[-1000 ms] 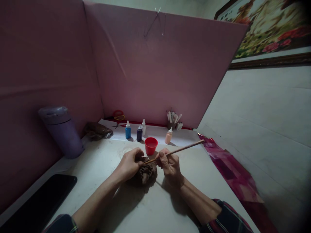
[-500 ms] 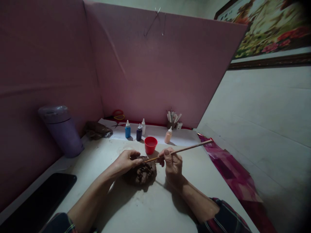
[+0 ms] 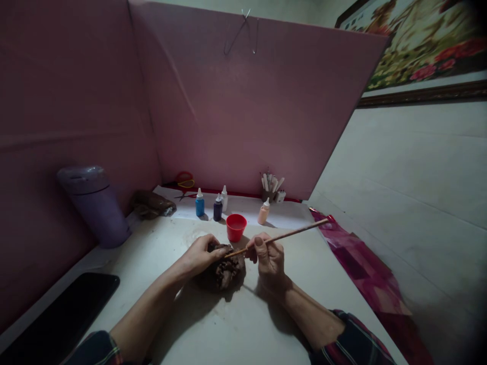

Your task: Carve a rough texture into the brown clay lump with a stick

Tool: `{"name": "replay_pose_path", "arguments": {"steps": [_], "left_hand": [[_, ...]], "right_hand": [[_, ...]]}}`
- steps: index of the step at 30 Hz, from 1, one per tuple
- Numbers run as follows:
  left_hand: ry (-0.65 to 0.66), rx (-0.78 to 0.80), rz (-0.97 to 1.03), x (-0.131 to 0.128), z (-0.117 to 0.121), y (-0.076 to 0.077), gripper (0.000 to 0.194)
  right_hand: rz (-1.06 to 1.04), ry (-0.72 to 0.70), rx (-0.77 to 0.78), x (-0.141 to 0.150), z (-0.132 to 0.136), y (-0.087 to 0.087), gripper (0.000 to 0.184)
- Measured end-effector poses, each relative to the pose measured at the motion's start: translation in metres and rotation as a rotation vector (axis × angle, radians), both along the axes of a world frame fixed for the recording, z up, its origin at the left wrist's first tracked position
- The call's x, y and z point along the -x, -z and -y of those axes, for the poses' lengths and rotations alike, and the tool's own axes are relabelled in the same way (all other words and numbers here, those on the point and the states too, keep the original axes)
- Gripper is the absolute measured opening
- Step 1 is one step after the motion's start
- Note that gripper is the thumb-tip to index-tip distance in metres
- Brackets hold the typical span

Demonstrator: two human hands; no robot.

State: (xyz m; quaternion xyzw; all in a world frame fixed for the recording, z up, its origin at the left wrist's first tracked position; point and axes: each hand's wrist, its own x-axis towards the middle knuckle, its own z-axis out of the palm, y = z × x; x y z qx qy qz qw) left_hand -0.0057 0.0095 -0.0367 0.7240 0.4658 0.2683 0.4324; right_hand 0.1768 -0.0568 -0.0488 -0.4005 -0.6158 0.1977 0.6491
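A dark brown lump of clay (image 3: 227,276) with a rough, uneven surface rests on the white table in front of me. My left hand (image 3: 203,256) grips its upper left side, thumb lying across the top and fingers around the back. In a pinch, my right hand (image 3: 269,258) holds a thin wooden stick (image 3: 294,233) that slants up to the right. The stick's lower tip touches the top of the clay close to my left thumb. Just behind the clay stands a red cup (image 3: 236,228); what is inside it cannot be made out.
Small bottles in blue (image 3: 200,204), dark purple (image 3: 217,209), white and peach (image 3: 263,213) stand behind. Further back are a tool holder (image 3: 269,192) and scissors (image 3: 184,180). At left are a purple tumbler (image 3: 99,210), brown bag (image 3: 152,204) and black phone (image 3: 63,319).
The stick's tip and my right hand have shifted very slightly left and down over the clay. My left hand keeps its hold in nearly the same spot.
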Motion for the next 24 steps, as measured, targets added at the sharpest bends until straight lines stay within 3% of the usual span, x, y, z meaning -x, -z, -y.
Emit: {"name": "replay_pose_path", "arguments": {"steps": [6,11,14,19,24], "left_hand": [[0.013,0.189,0.204,0.000,0.007,-0.010,0.037],[0.040,0.281,0.255,0.004,0.006,-0.013,0.069],[0.064,0.368,0.249,0.009,0.004,-0.015,0.075],[-0.090,0.337,0.215,0.021,-0.002,-0.022,0.070],[-0.204,0.338,0.255,0.033,-0.007,-0.030,0.078]], "right_hand": [[-0.095,0.032,0.016,0.005,0.003,-0.009,0.040],[-0.120,0.009,0.014,0.004,0.002,-0.006,0.038],[-0.210,0.038,0.009,0.003,0.000,-0.005,0.037],[-0.462,0.153,0.039,-0.003,-0.011,-0.008,0.037],[-0.574,0.190,0.071,-0.011,-0.022,-0.006,0.039]]}}
